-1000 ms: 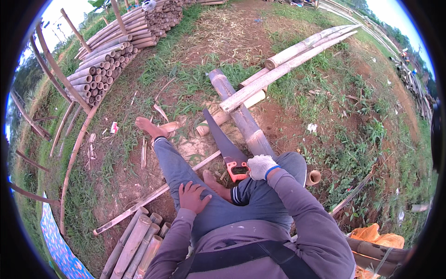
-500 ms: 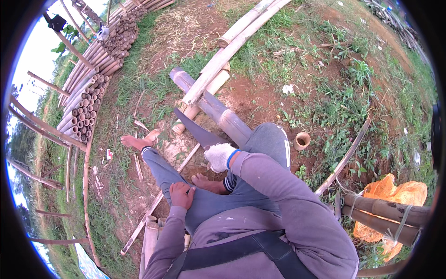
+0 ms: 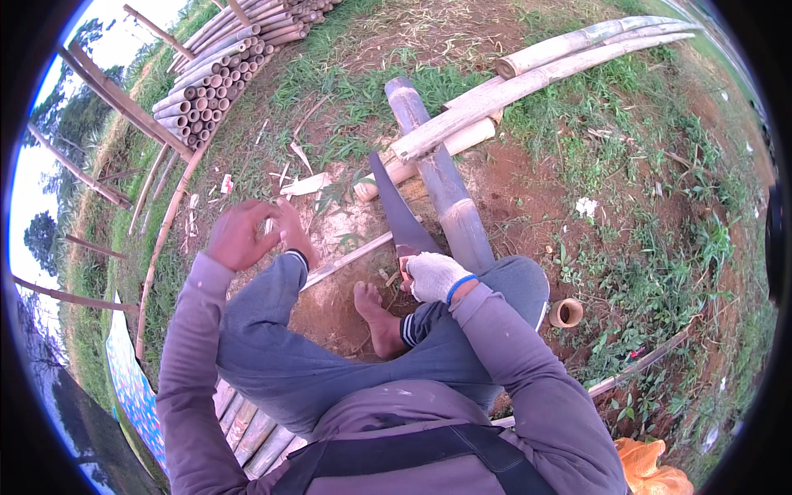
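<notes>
In a white knit glove, my right hand is closed round the grip of a hand saw. Its dark curved blade points up and away, just left of a thick dark bamboo pole. That pole's near end meets my bent right leg, and farther off it passes under a pale bamboo pole. My bare left hand is in the air beside my left foot, slightly blurred, its fingers bent and apart from the thumb, with nothing seen in it.
A short hollow bamboo piece stands right of my knee. Cut bamboo lengths lie at my left hip. Bamboo is stacked at the far left. A thin strip lies across the dirt, and an orange sack sits lower right.
My left hand has lifted off my left thigh and moved forward and left. The view has swung, shifting the scene. The saw stays in my right hand beside the dark pole.
</notes>
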`<state>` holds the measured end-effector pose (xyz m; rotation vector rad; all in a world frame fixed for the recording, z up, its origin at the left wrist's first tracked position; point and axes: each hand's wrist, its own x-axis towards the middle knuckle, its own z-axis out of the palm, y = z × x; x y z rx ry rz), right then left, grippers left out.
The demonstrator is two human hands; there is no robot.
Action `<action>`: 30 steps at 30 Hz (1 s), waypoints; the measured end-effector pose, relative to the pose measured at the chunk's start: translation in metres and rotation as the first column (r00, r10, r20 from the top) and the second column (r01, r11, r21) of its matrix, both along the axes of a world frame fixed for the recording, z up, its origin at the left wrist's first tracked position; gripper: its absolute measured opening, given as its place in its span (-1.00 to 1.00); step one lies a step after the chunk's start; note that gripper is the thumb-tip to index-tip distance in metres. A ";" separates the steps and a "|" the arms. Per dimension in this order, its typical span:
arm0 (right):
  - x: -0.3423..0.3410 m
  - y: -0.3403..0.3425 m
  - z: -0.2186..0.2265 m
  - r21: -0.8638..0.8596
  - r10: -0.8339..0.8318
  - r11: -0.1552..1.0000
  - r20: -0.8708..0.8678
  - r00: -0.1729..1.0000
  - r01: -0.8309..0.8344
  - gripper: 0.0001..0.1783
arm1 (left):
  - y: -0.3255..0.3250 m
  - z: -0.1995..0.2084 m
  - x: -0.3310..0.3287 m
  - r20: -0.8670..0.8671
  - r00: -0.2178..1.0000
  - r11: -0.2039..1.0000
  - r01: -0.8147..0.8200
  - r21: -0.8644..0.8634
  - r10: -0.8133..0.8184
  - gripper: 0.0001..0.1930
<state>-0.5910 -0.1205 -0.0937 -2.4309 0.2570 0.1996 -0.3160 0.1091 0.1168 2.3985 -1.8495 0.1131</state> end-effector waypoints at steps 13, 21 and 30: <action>0.010 -0.041 -0.013 0.226 -0.133 0.962 -0.090 0.987 0.150 -0.63 | -0.267 -0.146 0.034 0.045 0.987 0.945 -0.158 0.286 0.151 -0.12; 0.032 -0.053 -0.032 0.315 -0.234 0.907 -0.177 0.956 0.281 -0.62 | -0.362 -0.228 0.085 -0.334 0.910 0.881 -0.066 0.468 0.246 0.16; 0.024 -0.062 -0.055 0.229 -0.299 0.901 -0.287 0.910 0.368 -0.46 | -0.327 -0.167 0.061 -0.489 0.868 0.972 0.030 0.232 0.090 -0.09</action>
